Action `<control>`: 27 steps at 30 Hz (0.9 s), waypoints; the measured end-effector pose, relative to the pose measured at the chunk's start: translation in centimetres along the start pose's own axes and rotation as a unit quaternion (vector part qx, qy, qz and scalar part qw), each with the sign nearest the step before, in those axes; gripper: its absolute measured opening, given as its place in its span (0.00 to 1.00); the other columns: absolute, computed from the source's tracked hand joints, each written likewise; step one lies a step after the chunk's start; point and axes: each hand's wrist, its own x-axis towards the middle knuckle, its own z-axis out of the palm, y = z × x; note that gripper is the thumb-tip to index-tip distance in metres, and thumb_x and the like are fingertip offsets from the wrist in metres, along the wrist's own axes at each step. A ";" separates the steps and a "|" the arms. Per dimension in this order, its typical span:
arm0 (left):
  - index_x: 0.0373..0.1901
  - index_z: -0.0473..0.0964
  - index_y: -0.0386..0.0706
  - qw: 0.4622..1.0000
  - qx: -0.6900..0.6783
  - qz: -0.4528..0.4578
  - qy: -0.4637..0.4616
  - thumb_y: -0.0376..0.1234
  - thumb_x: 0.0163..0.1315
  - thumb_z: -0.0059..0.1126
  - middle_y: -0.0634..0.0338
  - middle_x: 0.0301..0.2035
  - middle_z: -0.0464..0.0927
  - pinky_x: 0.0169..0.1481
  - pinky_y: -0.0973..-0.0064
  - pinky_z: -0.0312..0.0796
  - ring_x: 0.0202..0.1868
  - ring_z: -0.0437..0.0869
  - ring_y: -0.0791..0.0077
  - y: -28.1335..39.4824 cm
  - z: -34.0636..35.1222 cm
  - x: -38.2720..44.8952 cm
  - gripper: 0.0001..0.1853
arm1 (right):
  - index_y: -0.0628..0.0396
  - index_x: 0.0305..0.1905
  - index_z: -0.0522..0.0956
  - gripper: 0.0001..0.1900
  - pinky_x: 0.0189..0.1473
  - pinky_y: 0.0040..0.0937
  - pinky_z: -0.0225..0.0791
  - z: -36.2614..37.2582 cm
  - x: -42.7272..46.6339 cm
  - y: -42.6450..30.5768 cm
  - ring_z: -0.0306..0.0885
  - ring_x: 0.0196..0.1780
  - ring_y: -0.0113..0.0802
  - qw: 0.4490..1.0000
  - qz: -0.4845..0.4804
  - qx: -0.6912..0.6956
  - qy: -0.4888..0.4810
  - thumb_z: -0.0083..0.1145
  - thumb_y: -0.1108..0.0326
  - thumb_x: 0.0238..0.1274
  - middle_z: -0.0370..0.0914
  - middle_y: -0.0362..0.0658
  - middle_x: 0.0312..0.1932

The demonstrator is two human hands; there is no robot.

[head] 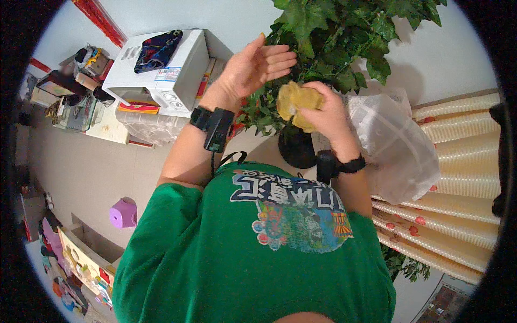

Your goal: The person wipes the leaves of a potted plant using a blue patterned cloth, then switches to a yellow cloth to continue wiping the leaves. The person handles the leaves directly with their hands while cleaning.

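Note:
My left hand (262, 66) is raised beside the green leafy plant (323, 36), its palm turned towards me, fingers straight and thumb spread, with nothing in it. Close to its right, my right hand (329, 111) grips a crumpled yellow cloth (301, 101) in front of the lower leaves. The cloth hides part of the foliage. Below it, a round black object (297, 149), perhaps the plant's pot, shows between my forearms. Both wrists wear black straps, and the left one carries a small black device (218, 129).
A white microwave oven (185, 89) with a dark patterned cloth (159, 50) on top stands at left. Sheer white fabric (387, 141) covers something at right, beside a cream curtain (456, 161). A purple stool (122, 212) is on the floor at lower left.

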 end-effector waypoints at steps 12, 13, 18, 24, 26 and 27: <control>0.58 0.75 0.40 0.954 0.178 0.134 0.201 0.35 0.70 0.58 0.55 0.46 0.83 0.56 0.74 0.74 0.48 0.83 0.69 0.6 -4.9 -0.6 0.17 | 0.62 0.57 0.74 0.21 0.56 0.27 0.73 -1.6 -2.3 1.1 0.79 0.51 0.26 0.991 0.024 0.111 0.074 0.65 0.80 0.58 0.80 0.40 0.50; 0.59 0.75 0.40 0.946 0.202 0.141 0.211 0.33 0.69 0.58 0.55 0.48 0.82 0.57 0.73 0.73 0.50 0.82 0.68 0.4 -5.0 -0.6 0.18 | 0.62 0.57 0.74 0.21 0.56 0.27 0.73 -1.4 -2.3 1.2 0.79 0.51 0.26 0.990 0.021 0.118 0.080 0.65 0.79 0.59 0.80 0.40 0.50; 0.66 0.70 0.40 0.860 0.362 0.262 0.248 0.26 0.64 0.61 0.53 0.59 0.77 0.64 0.72 0.69 0.59 0.78 0.68 -1.1 -5.6 -0.1 0.26 | 0.60 0.56 0.75 0.22 0.55 0.28 0.73 -1.1 -2.2 1.8 0.79 0.51 0.27 0.979 0.036 0.167 0.108 0.69 0.76 0.56 0.81 0.39 0.49; 0.68 0.71 0.41 0.835 0.471 0.212 0.189 0.31 0.65 0.62 0.54 0.54 0.80 0.63 0.72 0.71 0.55 0.80 0.67 -1.4 -4.3 1.5 0.28 | 0.60 0.56 0.76 0.21 0.55 0.28 0.74 -0.4 -2.1 1.0 0.79 0.50 0.26 0.977 0.061 0.179 0.101 0.68 0.76 0.57 0.81 0.39 0.49; 0.62 0.76 0.37 0.844 0.459 0.164 0.225 0.34 0.71 0.57 0.55 0.46 0.84 0.58 0.74 0.75 0.49 0.84 0.69 -1.1 -3.7 1.9 0.20 | 0.60 0.56 0.76 0.21 0.55 0.28 0.74 -0.1 -1.9 0.3 0.80 0.50 0.26 0.978 0.055 0.176 0.102 0.68 0.76 0.58 0.82 0.39 0.50; 0.61 0.76 0.35 0.891 0.377 0.156 0.198 0.35 0.73 0.55 0.56 0.47 0.84 0.58 0.72 0.75 0.49 0.84 0.69 -1.0 -3.9 1.9 0.20 | 0.60 0.56 0.76 0.21 0.55 0.28 0.74 0.0 -1.8 0.1 0.80 0.50 0.26 0.978 0.050 0.175 0.104 0.68 0.76 0.58 0.82 0.39 0.50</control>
